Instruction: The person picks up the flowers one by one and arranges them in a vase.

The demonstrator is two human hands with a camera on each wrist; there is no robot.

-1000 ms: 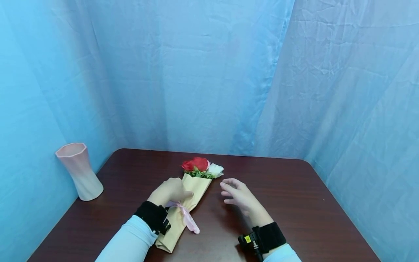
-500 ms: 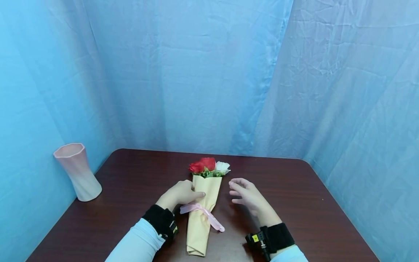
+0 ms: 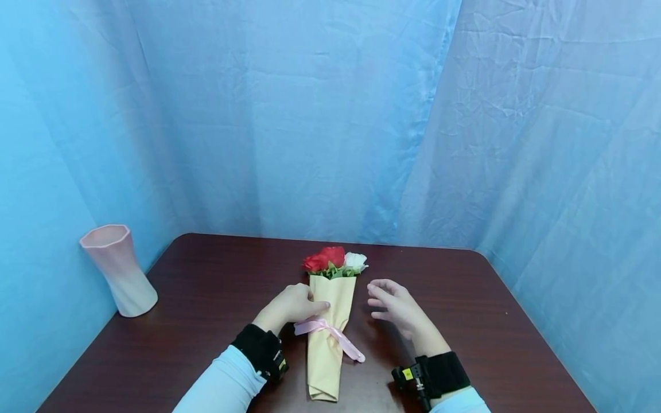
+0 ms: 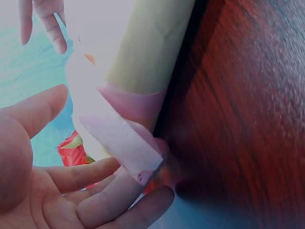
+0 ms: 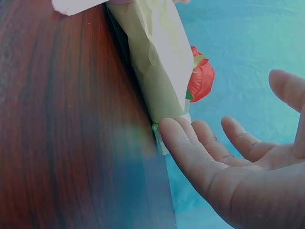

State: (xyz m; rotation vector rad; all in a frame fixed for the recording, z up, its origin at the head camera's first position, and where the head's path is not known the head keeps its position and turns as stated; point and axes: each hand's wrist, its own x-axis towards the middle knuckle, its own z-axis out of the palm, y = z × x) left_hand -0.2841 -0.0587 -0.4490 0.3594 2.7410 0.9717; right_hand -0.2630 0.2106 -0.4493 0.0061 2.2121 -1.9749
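Note:
A bouquet (image 3: 326, 355) in cream wrapping paper lies on the dark wooden table, its blooms pointing away from me. Red roses (image 3: 324, 259) and a white flower (image 3: 355, 262) show at its top, and a pink ribbon (image 3: 330, 332) ties its middle. My left hand (image 3: 291, 304) is at the bouquet's left side, thumb stretched over the paper. In the left wrist view, its fingers (image 4: 112, 198) extend loosely by the ribbon, the thumb spread apart. My right hand (image 3: 395, 307) hovers right of the wrapping with relaxed, slightly bent fingers and nothing in them.
A pink-and-white vase (image 3: 121, 272) stands at the table's left edge. Blue curtains (image 3: 320, 115) hang behind and along both sides of the table (image 3: 465, 321).
The bouquet has swung from a slant to nearly straight, its lower end moving right. My left hand has shifted right with it, and the right hand slightly right too.

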